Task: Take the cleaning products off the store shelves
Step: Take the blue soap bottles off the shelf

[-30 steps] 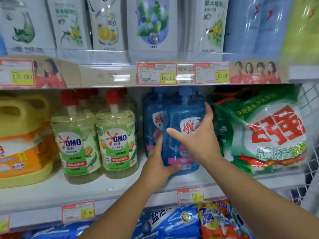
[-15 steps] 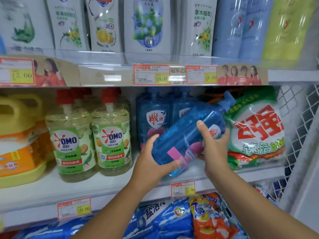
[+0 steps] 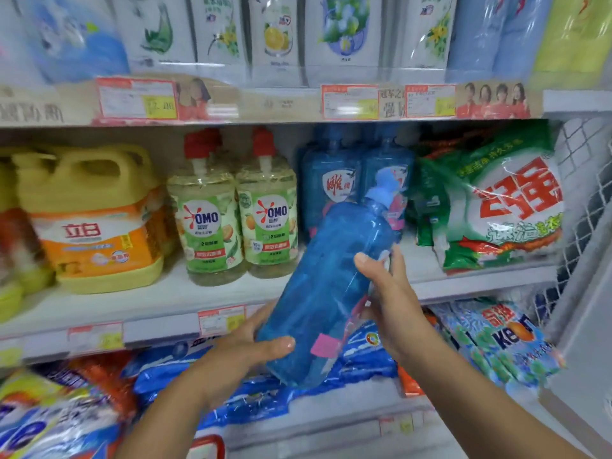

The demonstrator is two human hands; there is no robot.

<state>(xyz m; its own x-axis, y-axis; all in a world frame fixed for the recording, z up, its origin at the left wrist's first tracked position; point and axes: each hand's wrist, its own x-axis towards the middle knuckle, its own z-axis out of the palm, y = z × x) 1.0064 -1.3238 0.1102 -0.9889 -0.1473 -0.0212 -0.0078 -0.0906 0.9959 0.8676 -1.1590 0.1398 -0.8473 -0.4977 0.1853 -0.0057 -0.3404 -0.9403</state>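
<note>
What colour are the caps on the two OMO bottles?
Red caps on the OMO bottles; the head view shows it.

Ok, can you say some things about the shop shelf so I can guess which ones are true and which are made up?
1. The left hand and the right hand both hold the blue bottle. True.
2. The blue bottle stands upright on the shelf. False: it is tilted and off the shelf, in front of it.
3. Two OMO bottles with red caps stand side by side. True.
4. The yellow jug is to the right of the green bag. False: the jug is far to the left, beyond the OMO bottles.
5. No other blue bottles stand on the shelf. False: other blue bottles stand there, behind the held one.
</note>
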